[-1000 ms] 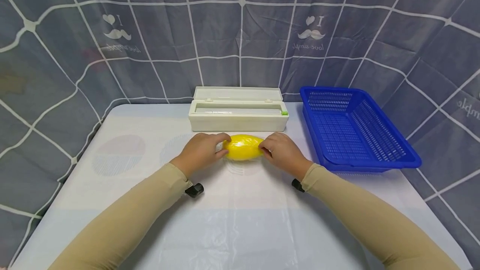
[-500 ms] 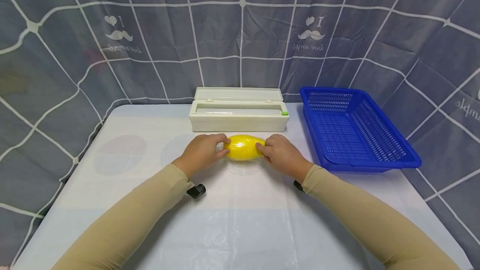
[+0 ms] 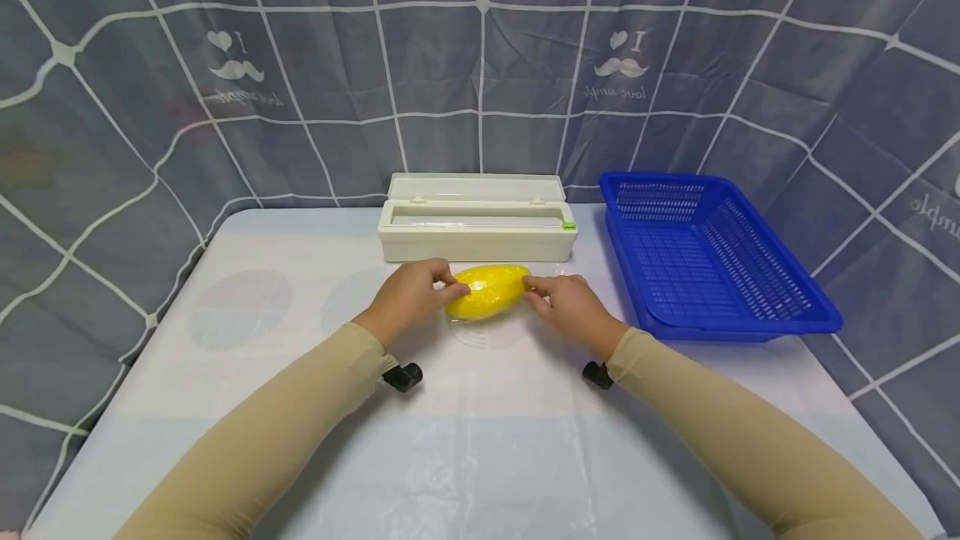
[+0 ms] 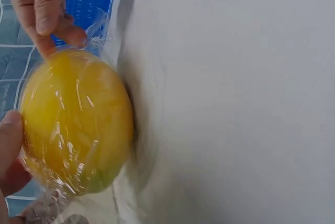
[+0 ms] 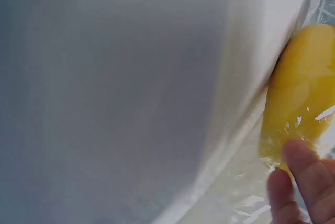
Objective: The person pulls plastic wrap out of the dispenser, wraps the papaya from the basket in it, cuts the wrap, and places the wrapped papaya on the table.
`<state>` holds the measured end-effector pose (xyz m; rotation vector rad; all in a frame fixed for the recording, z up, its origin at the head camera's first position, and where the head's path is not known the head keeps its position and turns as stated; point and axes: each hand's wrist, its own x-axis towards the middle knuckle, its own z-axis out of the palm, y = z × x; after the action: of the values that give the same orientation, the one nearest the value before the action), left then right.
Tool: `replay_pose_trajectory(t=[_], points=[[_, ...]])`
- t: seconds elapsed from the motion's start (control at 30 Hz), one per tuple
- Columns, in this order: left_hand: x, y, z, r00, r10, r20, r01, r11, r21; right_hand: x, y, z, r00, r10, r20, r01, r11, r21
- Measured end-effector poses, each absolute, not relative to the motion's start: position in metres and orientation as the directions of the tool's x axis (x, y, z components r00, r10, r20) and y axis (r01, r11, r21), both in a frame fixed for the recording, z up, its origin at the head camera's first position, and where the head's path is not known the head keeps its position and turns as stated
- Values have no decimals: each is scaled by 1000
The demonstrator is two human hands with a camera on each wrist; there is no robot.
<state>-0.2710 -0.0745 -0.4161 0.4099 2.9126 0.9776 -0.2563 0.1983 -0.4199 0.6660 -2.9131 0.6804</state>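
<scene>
On my left, the grey curtain (image 3: 285,57) with white grid lines hangs beyond the pale surface (image 3: 510,457). A tan sleeve (image 3: 277,432) reaches in from the near left, a black device (image 3: 402,377) at its wrist. From there I follow the left hand (image 3: 408,294): its fingers grip the left end of the yellow object (image 3: 491,292), thumb laid on top. I have that object mid-scene, wrapped in clear film (image 4: 98,30), its right end slightly farther than its left; I can't tell whether it rests on the surface. Just beyond it, the white box (image 3: 480,250) has its lid raised and a green piece (image 3: 569,226) at its right end. To the right, the right hand (image 3: 572,307) touches the object's right end with bent fingers; whether they pinch film I can't tell. Farther right I see the blue basket (image 3: 675,273).
</scene>
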Motion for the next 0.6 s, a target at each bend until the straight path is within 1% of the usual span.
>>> replay_pose_trajectory(t=[0.07, 0.13, 0.2, 0.27, 0.37, 0.47, 0.53, 0.6], points=[[-271, -74, -416, -964, 264, 40, 234, 761, 605, -259, 198, -418, -924, -365, 116, -378, 817, -434], [-271, -73, -415, -961, 274, 35, 239, 760, 604, -263, 196, -416, -939, -329, 99, -337, 830, -445], [-271, -72, -413, -959, 283, 29, 243, 762, 601, -266, 194, -413, -946, -299, 122, -322, 839, -439], [-271, -71, -412, -958, 287, 16, 240, 767, 596, -269, 193, -411, -939, -305, 159, -344, 839, -422], [-272, -71, -413, -957, 292, -7, 231, 771, 593, -274, 190, -412, -894, -400, 201, -447, 824, -348], [-274, -71, -414, -954, 299, -28, 223, 766, 603, -277, 190, -414, -843, -512, 166, -538, 787, -302], [-274, -72, -415, -954, 299, -35, 214, 754, 622, -277, 190, -415, -825, -552, 119, -561, 774, -293], [-275, -74, -416, -955, 295, -40, 200, 736, 647, -276, 191, -416, -838, -540, 76, -535, 787, -307]])
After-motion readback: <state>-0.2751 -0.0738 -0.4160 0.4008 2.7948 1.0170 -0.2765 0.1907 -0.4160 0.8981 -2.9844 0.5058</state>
